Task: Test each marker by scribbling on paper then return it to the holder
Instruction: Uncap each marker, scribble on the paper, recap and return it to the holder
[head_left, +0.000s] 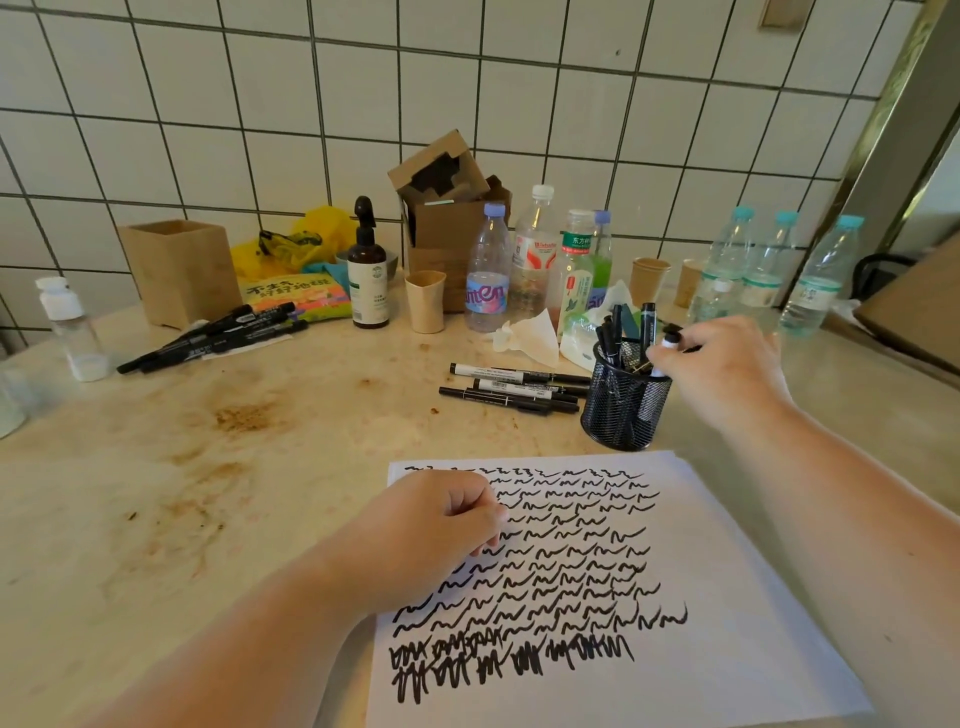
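Observation:
A white sheet of paper (727, 597) covered in black scribbles lies in front of me. My left hand (431, 535) rests on its left edge with the fingers curled and nothing in them. A black mesh holder (623, 405) with several black markers stands just beyond the paper. My right hand (722, 364) hovers at the holder's right rim, pinching a marker (667, 348) with a black cap and white body that points down into the holder. Several black markers (514, 387) lie flat to the left of the holder. Another pile of black markers (218, 338) lies at the far left.
Behind the holder stand plastic bottles (485, 270), a crumpled tissue (530, 335), paper cups (426, 301), a dark pump bottle (368, 270) and a cardboard box (447, 208). A wooden box (182, 270) and a small white-capped bottle (72, 327) stand at the left. The countertop (208, 467) is stained.

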